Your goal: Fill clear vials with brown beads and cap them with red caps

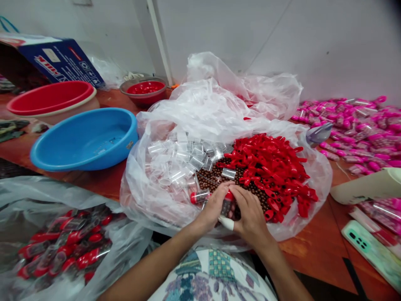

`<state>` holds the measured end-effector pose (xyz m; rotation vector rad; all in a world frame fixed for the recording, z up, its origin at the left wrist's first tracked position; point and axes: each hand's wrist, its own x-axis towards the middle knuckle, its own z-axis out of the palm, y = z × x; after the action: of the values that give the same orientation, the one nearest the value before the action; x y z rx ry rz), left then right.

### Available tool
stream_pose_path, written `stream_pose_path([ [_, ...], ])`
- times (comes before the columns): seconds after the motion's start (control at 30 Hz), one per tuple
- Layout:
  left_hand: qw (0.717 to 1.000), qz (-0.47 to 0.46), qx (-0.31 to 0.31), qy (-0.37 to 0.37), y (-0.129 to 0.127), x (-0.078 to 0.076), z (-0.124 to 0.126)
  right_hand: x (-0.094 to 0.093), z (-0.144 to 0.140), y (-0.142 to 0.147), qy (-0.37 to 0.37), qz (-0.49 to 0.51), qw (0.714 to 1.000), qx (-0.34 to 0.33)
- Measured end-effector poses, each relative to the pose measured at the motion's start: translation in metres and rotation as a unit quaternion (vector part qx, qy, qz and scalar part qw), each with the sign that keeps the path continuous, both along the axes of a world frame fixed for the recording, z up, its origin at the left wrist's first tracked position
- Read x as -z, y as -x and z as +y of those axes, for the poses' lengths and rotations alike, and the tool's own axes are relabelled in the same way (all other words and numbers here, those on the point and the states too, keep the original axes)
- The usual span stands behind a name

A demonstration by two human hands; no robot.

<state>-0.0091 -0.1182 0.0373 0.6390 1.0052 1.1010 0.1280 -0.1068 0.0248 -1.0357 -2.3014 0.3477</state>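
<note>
My left hand (214,205) and my right hand (250,213) meet over a clear plastic sheet (175,117) heaped with parts. Between them they grip a small clear tube with a red cap (228,202), filled with brown beads. Under the hands lies a patch of brown beads (216,177). A pile of red caps (272,167) sits to the right of it, a pile of empty clear tubes (178,161) to the left. One capped tube (199,196) lies beside my left hand.
A blue basin (84,140) and a red basin (50,98) stand at the left, a small red bowl (145,88) behind. A bag of red-capped tubes (69,246) lies front left. Pink-capped tubes (360,121) cover the right; a phone (369,248) lies front right.
</note>
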Motion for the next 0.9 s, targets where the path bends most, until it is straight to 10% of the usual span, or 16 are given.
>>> stream_pose_path([
  [0.2, 0.98, 0.189, 0.015, -0.06, 0.061, -0.022, 0.006, -0.005, 0.0, -0.033, 0.171, -0.002, 0.984, -0.037],
  [0.37, 0.845, 0.511, 0.086, -0.133, 0.092, -0.014, -0.003, 0.001, -0.01, -0.027, 0.13, -0.085, 0.985, -0.079],
  [0.53, 0.754, 0.606, 0.206, -0.147, 0.093, 0.004, -0.008, -0.004, -0.006, 0.002, 0.076, -0.185, 0.971, -0.129],
  [0.9, 0.863, 0.458, 0.169, -0.131, 0.086, 0.006, -0.003, -0.009, 0.005, 0.013, 0.075, -0.2, 0.967, -0.138],
])
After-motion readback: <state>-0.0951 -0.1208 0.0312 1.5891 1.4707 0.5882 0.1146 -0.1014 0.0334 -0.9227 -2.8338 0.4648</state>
